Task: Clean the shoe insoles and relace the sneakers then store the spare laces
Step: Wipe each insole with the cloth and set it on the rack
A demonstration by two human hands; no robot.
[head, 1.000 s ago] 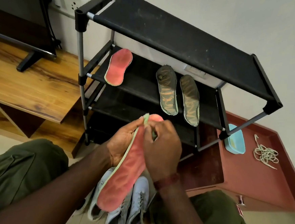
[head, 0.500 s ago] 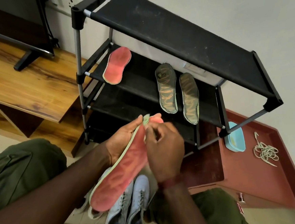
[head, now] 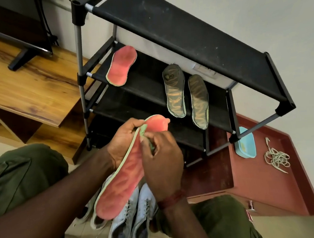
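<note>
Insoles being cleaned; relacing and storing seem not begun.
Before the shoe rack stand the sneakers; three insoles lie on its shelf; left hand grips the red insole, right hand pinches a cloth on it; laces lie right of the rack.

A black shoe rack stands against a pale wall beside a wooden cabinet.

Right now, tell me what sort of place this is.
Probably a living room at home: a fabric shoe rack stands against the wall, a television sits on a wooden stand beside it, and sneakers lie on the floor.
</note>
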